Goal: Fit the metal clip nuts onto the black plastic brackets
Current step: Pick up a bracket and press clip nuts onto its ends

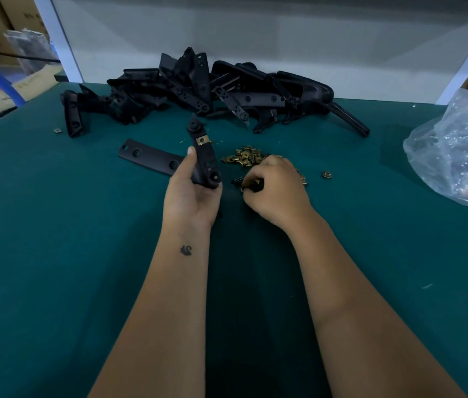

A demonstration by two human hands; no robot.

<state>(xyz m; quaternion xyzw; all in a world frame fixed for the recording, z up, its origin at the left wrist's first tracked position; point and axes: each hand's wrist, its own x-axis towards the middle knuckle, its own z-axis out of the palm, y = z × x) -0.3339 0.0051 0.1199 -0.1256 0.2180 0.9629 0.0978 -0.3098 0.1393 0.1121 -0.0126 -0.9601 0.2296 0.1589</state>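
Observation:
My left hand (191, 193) grips a black plastic bracket (204, 159) upright above the green table. One brass clip nut (201, 140) sits on the bracket's upper part. My right hand (273, 191) is just to the right, fingers curled down at the near edge of a loose pile of brass clip nuts (245, 158). Its fingertips pinch at a small clip nut (251, 185) on the mat. A second flat black bracket (149, 156) lies on the table left of my left hand.
A heap of black brackets (198, 87) lies along the back of the table (55, 254). A clear plastic bag (456, 150) sits at the right edge. Single clip nuts lie at the right (326, 175) and at the far left (57, 130).

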